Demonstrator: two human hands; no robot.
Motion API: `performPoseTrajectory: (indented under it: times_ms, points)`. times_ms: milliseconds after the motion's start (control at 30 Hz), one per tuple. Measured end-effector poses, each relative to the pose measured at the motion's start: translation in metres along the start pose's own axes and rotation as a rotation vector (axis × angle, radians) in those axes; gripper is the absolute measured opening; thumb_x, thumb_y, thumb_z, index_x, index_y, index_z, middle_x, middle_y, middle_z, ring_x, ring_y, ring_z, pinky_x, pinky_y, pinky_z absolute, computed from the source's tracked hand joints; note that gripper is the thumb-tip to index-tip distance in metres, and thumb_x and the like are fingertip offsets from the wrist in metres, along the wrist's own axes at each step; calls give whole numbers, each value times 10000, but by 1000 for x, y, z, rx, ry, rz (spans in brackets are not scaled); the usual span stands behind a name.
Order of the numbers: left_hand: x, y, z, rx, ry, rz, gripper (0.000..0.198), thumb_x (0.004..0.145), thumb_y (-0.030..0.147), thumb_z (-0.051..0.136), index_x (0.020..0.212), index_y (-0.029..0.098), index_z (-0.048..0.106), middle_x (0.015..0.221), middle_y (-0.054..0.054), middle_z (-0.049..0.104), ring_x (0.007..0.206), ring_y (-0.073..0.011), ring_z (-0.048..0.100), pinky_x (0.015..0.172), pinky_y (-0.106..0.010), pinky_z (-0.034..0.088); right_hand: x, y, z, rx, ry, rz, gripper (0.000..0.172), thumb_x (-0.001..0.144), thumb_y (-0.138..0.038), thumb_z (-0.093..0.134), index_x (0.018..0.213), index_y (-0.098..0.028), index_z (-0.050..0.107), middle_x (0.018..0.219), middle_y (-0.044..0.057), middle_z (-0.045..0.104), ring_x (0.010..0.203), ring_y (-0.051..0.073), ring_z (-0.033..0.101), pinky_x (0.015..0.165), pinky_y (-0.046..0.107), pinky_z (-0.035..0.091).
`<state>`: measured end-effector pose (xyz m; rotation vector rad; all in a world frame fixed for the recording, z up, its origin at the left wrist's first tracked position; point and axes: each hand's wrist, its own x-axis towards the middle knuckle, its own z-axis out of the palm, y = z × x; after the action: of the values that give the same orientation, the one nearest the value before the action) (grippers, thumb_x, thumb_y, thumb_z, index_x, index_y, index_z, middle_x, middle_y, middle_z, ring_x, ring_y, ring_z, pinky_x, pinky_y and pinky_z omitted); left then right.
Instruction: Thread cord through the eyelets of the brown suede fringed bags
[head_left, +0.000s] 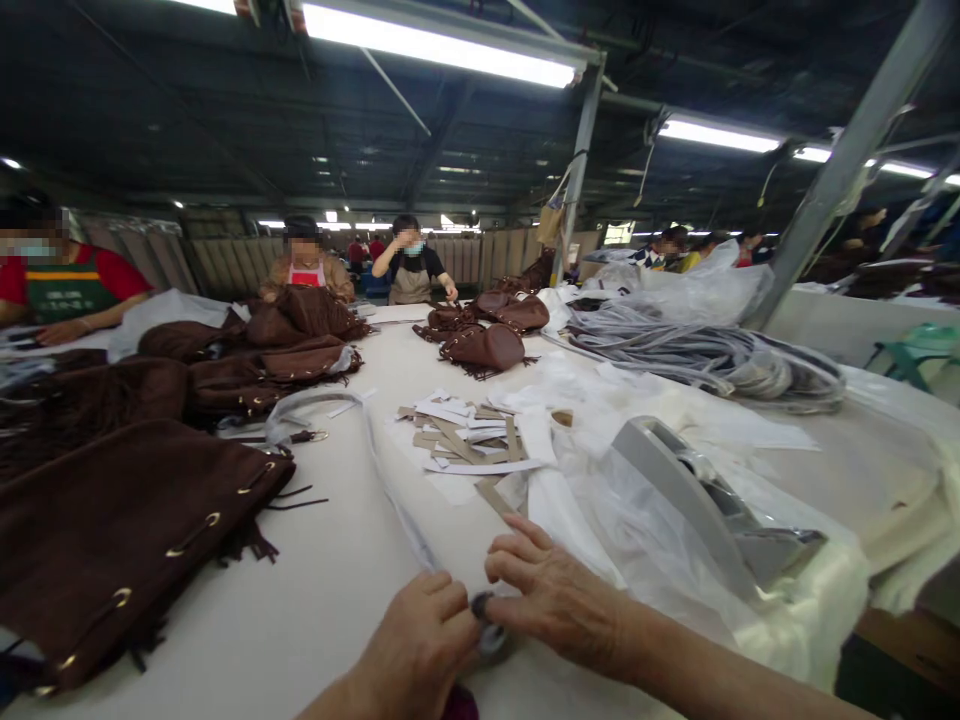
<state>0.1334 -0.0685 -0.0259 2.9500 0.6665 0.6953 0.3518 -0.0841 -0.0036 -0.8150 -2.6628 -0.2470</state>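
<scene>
A long strap in clear plastic wrap [390,480] runs along the white table down to my hands. My left hand [420,640] is closed on its near end, fingers bent and pressed together. Right beside it, my right hand [559,600] has its thumb and index finger on a small dark grey part at the strap's end; its other fingers are bent and slightly apart. My fingers hide much of this end. A grey tape dispenser [675,500] stands to the right of my right hand. Ahead lies a pile of white and tan paper strips [472,435].
Dark brown fringed bags [150,530] with gold eyelets cover the left side; more brown bags [487,345] lie farther back. A bundle of grey plastic-wrapped straps [705,350] lies at right, near plastic sheeting [675,280]. Several co-workers [412,265] are across the table.
</scene>
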Motion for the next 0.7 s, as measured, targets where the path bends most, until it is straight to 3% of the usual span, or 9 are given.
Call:
performPoseTrajectory:
  times_ms: [100,200,267,400,500,600,700]
  points:
    - [-1,12,17,130,175,-56,209,904,132,416,711,194,465,709,-39,557,644,-190,475,570,-306,318,-3,-15,0,85,46,371,163,959,-215,423,1015,-201,575,877,48,610,800,184,560,771,325,449]
    - [2,21,30,200,253,-104,223,905,116,380,716,193,469,675,-40,539,618,-197,468,562,-316,308,1,-34,4,282,-36,807,133,942,-261,450,874,-194,542,739,23,637,683,170,602,603,260,395]
    - [4,23,33,197,278,-107,221,909,124,377,724,191,477,673,-40,540,617,-199,467,566,-321,308,6,-41,9,301,-139,900,116,916,-247,485,834,-186,539,720,35,659,698,183,622,600,263,367]
    - [3,17,15,87,185,-63,144,914,206,469,779,182,514,740,-37,579,684,-201,485,617,-324,344,18,-34,11,154,-297,804,136,876,-138,451,878,-162,585,817,97,697,751,220,639,576,284,312]
    - [-2,7,-5,-36,78,0,139,947,222,440,879,179,554,785,-36,592,733,-188,491,639,-303,371,26,-18,-2,146,-388,515,121,854,-164,483,866,-179,603,826,78,705,731,211,639,558,285,289]
    - [-4,0,-8,-91,71,59,268,980,191,346,800,179,544,770,-38,575,739,-169,485,624,-267,378,36,-6,-14,154,-476,247,108,847,-163,502,843,-183,607,848,67,705,719,195,635,554,277,291]
    - [-2,4,10,24,177,11,298,952,137,344,693,178,485,729,-51,545,691,-180,459,586,-279,368,40,-7,-11,145,-478,387,104,853,-155,501,870,-176,602,858,82,703,729,206,639,561,277,306]
